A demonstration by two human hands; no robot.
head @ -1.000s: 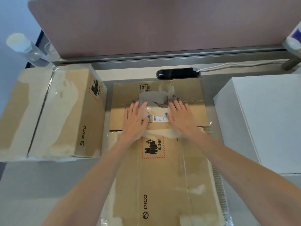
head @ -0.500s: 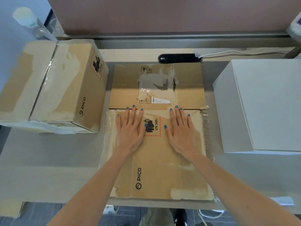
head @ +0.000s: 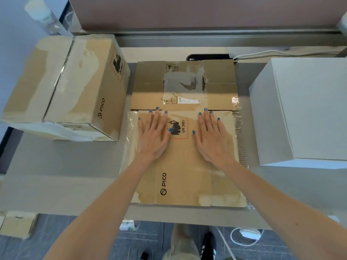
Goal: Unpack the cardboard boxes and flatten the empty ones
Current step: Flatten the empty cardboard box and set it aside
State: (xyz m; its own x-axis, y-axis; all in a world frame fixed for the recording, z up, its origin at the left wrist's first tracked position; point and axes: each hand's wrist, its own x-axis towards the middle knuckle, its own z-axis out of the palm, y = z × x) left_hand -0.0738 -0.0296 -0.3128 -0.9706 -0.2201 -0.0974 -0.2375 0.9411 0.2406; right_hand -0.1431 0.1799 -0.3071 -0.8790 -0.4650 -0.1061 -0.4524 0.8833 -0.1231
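Note:
A flattened brown PICO cardboard box lies in the middle of the grey table, its far flaps spread toward the back. My left hand lies flat on it, fingers straight, just left of the red UN 3481 label. My right hand presses flat on the same panel to the right of the label. A second PICO cardboard box, still standing and taped shut, sits at the left of the table.
A large white box stands at the right. A black device with a white cable lies behind the flat box. A brown partition runs along the back. More flattened cardboard lies on the floor at lower left.
Both hands slid back toward me from the far flap with the torn label onto the near panel. Since half a second ago they have stayed flat in place.

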